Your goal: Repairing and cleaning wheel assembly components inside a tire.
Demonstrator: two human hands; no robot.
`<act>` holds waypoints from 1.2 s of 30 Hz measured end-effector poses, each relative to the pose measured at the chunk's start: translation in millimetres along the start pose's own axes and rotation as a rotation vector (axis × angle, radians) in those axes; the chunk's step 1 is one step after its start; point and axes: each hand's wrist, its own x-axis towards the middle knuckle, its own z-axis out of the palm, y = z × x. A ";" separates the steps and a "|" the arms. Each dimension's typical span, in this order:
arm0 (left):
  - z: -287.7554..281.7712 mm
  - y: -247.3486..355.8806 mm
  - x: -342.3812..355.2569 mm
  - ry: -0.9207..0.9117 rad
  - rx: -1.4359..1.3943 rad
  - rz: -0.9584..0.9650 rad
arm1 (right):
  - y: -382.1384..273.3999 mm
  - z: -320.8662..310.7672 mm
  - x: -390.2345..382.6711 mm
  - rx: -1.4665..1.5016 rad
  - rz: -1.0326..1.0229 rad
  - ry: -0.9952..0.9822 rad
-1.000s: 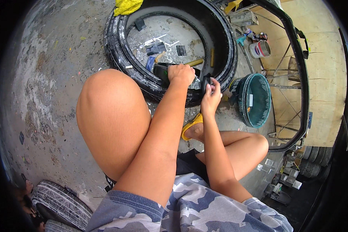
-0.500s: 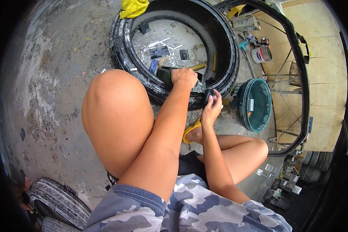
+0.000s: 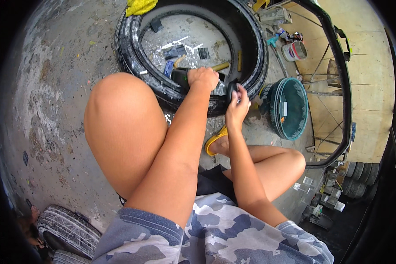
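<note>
A large black tire (image 3: 126,48) lies flat on the floor before me. My left hand (image 3: 203,80) is closed on a black thing with a small green mark (image 3: 179,78), over the tire's near sidewall; its kind I cannot make out. Just right of it, my right hand (image 3: 237,103) has its fingers curled round a dark rounded piece (image 3: 233,89) at the near right rim. Whether these two dark things are joined is hidden. Inside the tire ring lie a blue block (image 3: 168,68), black squares (image 3: 175,51), white strips (image 3: 176,42) and a yellowish stick (image 3: 221,66).
A yellow cloth (image 3: 141,6) hangs on the tire's far left. To the right stand a green bucket (image 3: 275,108), a small white pail (image 3: 294,51) and a black frame (image 3: 346,97) against plywood (image 3: 369,88). More tires (image 3: 70,229) lie at lower left. My knee (image 3: 119,101) is beside the tire.
My right hand and the dark piece have shifted slightly up along the tire's rim. My left hand keeps its grip. The whole view has shifted a little.
</note>
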 end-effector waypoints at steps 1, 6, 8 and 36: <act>4.5 -1.5 0.1 0.003 0.008 0.001 | 10.2 -1.9 -11.9 0.060 0.105 -0.022; 11.9 4.2 4.8 -0.018 0.019 0.009 | 23.0 8.2 9.0 0.105 0.200 0.082; 5.6 1.5 0.2 -0.009 0.027 0.012 | 9.1 6.4 27.5 0.133 0.276 0.037; 0.8 4.6 3.7 -0.050 0.020 -0.036 | -19.1 10.9 -14.3 -0.069 0.101 0.212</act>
